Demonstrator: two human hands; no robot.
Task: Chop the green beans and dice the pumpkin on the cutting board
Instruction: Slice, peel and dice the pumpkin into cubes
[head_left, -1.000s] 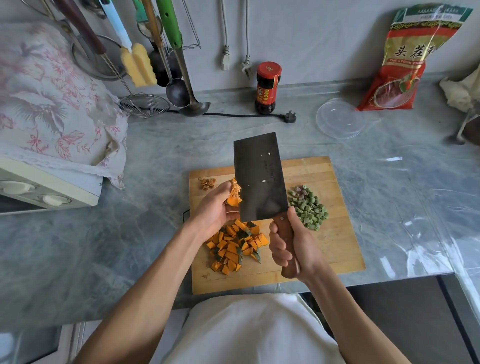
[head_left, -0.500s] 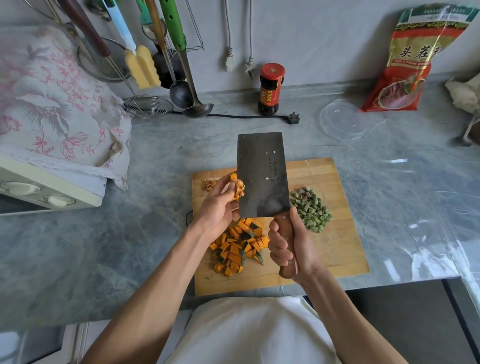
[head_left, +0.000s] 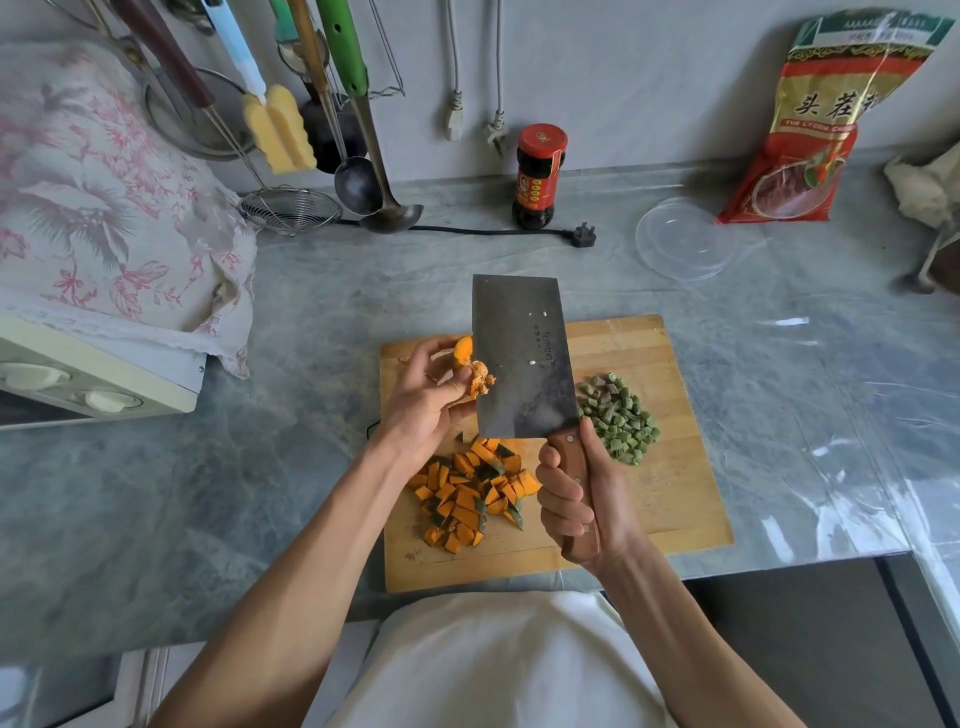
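Both hands are off the cutting board (head_left: 670, 499), working in the air above it. Right hand (head_left: 582, 499) is wrapped around the wooden handle of the cleaver (head_left: 519, 358), blade raised and pointing away, flat face up toward the camera. Left hand (head_left: 426, 405) pinches a pumpkin piece (head_left: 464, 352) right against the blade's left edge; stringy pulp (head_left: 480, 383) hangs between fingers and steel. Likely reason for the pose: scraping seeds and fibre off with the edge, easier in hand than flat on the board.

Diced pumpkin (head_left: 470, 493) sits in a loose pile on the board's near-left part, directly under the hands, so scrapings could drop into it. Chopped green beans (head_left: 618, 423) are piled separately to the right of the blade, kept apart from the pumpkin. Beans look done; the pumpkin has at least this one piece left.

Risk: left fingertips sit very close to the cutting edge.

The board lies on the grey counter (head_left: 311, 322) near its front edge.
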